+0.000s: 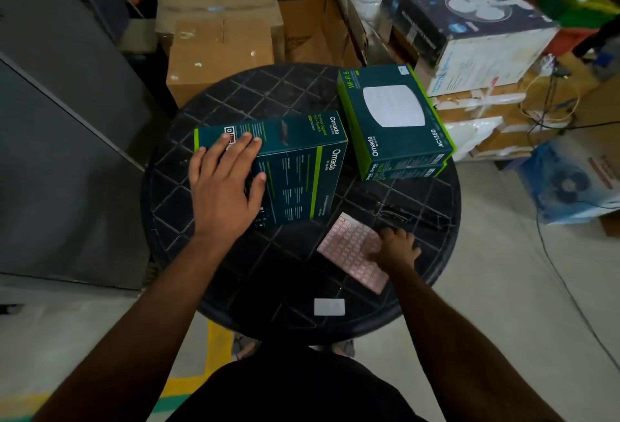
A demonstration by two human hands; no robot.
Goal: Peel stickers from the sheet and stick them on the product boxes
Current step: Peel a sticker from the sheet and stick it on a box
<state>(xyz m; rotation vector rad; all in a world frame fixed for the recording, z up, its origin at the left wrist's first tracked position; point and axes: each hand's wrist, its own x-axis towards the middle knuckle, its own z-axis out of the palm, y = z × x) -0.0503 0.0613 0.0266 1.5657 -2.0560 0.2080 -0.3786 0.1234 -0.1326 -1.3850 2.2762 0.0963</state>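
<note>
On table: perhaps three boxes.

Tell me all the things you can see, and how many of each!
Table: one, black, round with a grid pattern, in the middle.
Switch box: one, dark teal and green, on the table's left part.
Wi-Fi boxes: two stacked, dark teal and green, on the table's far right.
Sticker sheet: one, pink with small squares, on the table near right.
White label: one, on the table's near edge.
Cardboard boxes: several, brown, behind the table.
Fan box: one, dark blue and white, far right.
Left hand: one, fingers spread, resting on the switch box.
Right hand: one, on the sticker sheet.
</note>
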